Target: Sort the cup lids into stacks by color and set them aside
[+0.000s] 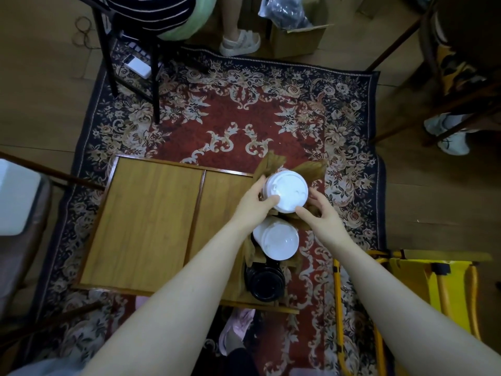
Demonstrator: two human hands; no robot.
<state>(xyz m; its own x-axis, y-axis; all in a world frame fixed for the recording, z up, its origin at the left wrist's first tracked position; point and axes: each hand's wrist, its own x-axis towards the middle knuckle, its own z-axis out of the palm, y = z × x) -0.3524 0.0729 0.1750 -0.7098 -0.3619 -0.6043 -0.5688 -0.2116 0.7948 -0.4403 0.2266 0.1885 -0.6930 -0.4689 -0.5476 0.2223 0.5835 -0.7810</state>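
Over table point(151, 221), white lids point(287, 191) between left hand point(254, 204), right hand point(320, 213).

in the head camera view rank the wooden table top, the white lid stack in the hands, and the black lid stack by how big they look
1. Wooden table top, by far the largest.
2. and 3. White lid stack gripped by the left hand and black lid stack look alike; the white one is raised nearer the camera, so no firm ranking.

Dim, warm indoor light. The white lids point(286, 191) glare, washing out their detail, while the black lids point(267, 283) below them sink into shadow. Wide-angle bending and soft blur toward the edges.
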